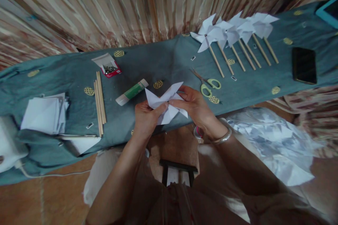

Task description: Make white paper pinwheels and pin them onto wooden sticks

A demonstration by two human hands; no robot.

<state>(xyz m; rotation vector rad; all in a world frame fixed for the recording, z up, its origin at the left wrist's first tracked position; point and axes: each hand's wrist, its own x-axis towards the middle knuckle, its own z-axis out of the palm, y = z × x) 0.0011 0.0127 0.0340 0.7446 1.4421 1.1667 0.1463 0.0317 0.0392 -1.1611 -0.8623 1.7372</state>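
A white paper pinwheel (169,115) with folded blades is held between both hands, just over the table's front edge. My left hand (146,116) pinches its left side, the thumb pressed near the centre. From the right, my right hand (196,107) grips it, thumb also at the centre and fingers behind the paper. No stick shows on this pinwheel. Beyond my left hand lies a green and white glue stick (132,92). Scissors with light green handles (208,85) rest beyond my right hand.
Several finished pinwheels on sticks (206,36) lie at the back right, near a black phone (304,65). At left are loose wooden sticks (99,103), a box of metal pins (112,69) and stacked paper squares (42,114). A plastic bag of paper (274,135) sits below right.
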